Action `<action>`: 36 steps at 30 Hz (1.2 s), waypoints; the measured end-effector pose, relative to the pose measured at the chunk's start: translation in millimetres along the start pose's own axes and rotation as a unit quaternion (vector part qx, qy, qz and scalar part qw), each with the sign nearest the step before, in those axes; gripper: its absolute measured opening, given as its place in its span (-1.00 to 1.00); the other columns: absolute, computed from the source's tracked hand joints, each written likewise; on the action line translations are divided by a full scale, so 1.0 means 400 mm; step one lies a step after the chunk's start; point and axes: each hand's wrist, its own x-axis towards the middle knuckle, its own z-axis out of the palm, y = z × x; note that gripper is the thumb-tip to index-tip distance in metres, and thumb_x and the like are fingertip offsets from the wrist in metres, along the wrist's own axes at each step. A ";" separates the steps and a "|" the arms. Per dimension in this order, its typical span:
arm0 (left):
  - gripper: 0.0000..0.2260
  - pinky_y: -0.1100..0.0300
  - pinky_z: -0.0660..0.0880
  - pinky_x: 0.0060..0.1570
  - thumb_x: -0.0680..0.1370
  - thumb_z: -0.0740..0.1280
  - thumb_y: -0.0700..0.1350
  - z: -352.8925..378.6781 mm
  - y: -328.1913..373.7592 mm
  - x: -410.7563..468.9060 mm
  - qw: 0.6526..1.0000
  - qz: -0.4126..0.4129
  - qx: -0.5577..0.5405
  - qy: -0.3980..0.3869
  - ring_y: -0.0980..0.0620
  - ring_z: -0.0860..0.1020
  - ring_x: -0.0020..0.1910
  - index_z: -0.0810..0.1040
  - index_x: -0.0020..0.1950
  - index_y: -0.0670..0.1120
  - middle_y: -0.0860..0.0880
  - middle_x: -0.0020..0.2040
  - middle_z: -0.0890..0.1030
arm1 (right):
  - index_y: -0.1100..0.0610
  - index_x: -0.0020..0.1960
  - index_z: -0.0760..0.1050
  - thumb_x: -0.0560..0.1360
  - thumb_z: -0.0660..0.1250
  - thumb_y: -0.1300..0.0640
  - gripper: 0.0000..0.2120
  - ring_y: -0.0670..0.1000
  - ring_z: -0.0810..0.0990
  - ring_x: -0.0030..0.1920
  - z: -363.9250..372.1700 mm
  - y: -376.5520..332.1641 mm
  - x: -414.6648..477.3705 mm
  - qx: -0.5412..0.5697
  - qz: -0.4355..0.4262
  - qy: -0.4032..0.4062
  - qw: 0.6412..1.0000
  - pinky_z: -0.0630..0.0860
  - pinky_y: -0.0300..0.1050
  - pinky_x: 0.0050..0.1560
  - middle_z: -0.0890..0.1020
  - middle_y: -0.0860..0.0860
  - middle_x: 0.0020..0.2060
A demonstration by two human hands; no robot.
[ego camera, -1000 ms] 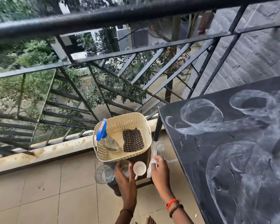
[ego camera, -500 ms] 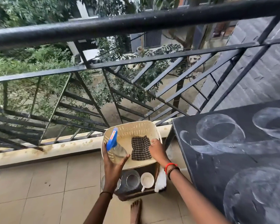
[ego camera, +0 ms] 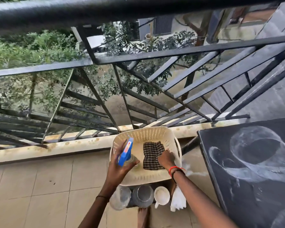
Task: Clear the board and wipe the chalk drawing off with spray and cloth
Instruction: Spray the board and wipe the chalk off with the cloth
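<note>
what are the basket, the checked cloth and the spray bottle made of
Basket: seemingly moulded cream plastic, matte; rows of slots pierce its walls.
Checked cloth: woven fabric, soft; it lies rumpled.
Spray bottle: probably a clear plastic body; glossy blue trigger head.

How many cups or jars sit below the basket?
3, in a row: clear jar left, metal pot in the middle, white cup right. The basket may hide more.
</note>
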 end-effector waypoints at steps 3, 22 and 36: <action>-0.35 0.45 0.41 0.14 0.28 0.56 0.14 -0.026 0.002 0.028 1.000 0.007 0.016 -0.024 0.36 0.50 0.18 0.39 0.32 0.31 0.43 0.23 0.49 | 0.28 0.19 0.48 0.47 0.22 0.07 -0.61 0.22 0.51 0.18 0.048 0.014 0.058 0.006 0.024 0.000 1.000 0.49 0.00 0.15 0.54 0.21 0.18; -0.61 -0.01 0.56 0.08 0.48 0.31 0.03 -0.006 -0.010 0.115 0.994 0.069 0.083 -0.023 -0.05 0.53 0.10 0.41 0.30 0.07 0.03 0.15 0.48 | 0.20 0.09 0.56 0.19 0.58 0.00 -0.46 0.13 0.61 0.04 0.053 -0.008 0.115 0.141 0.071 -0.057 0.986 0.54 -0.08 0.03 0.65 0.10 0.02; -0.67 0.03 0.45 -0.34 0.37 0.28 0.07 -0.002 0.224 0.165 0.981 0.148 0.124 0.021 -0.06 0.51 -0.38 0.53 -0.07 -0.19 -0.05 -0.30 0.55 | 0.08 -0.03 0.49 0.40 0.27 0.02 -0.80 0.14 0.59 -0.02 -0.117 -0.110 -0.184 0.093 -0.111 0.049 0.988 0.47 -0.11 -0.14 0.65 0.06 -0.05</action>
